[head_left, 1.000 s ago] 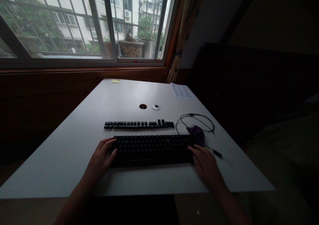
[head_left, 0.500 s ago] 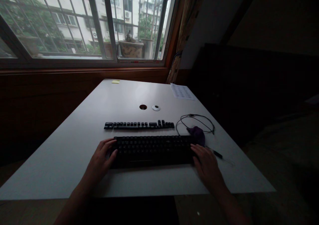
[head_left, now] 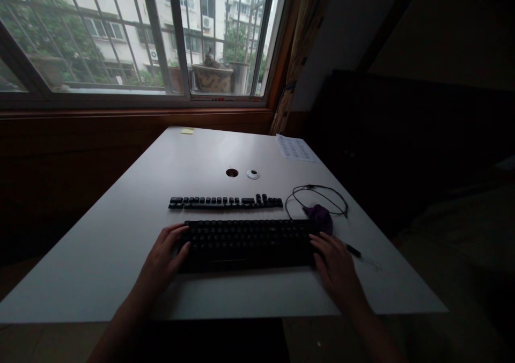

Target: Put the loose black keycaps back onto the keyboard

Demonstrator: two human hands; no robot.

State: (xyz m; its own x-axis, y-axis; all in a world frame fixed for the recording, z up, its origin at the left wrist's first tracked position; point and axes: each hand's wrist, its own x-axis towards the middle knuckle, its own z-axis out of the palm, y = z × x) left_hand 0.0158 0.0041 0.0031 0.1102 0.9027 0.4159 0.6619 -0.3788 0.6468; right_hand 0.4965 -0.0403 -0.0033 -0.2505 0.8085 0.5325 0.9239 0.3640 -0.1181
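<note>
A black keyboard [head_left: 249, 239] lies lengthwise across the near half of the table. Around its left end my left hand [head_left: 164, 258] is closed, fingers at the upper corner and thumb along the side. My right hand [head_left: 336, 261] grips the opposite end, its fingertips over the right edge. Keys show on the keyboard's far rows, while the strip nearest me looks dark and smooth. Just behind it, loose black keycaps [head_left: 219, 206] are lined up in two rows. A bunched purple cloth [head_left: 321, 218] touches the back right corner, by my right fingers.
A thin black cable [head_left: 317, 185] loops behind the cloth. Right of my right hand lies a black-handled tool with wire ends [head_left: 353, 250]. Farther back are a round hole [head_left: 232, 173], its white cover [head_left: 253, 174], a printed sheet [head_left: 296, 148] and a yellow note [head_left: 187, 131] on the white table [head_left: 112, 234].
The view has shifted very slightly. Both hands stay at the keyboard's ends, and the keyboard and keycaps keep their places on the table.
</note>
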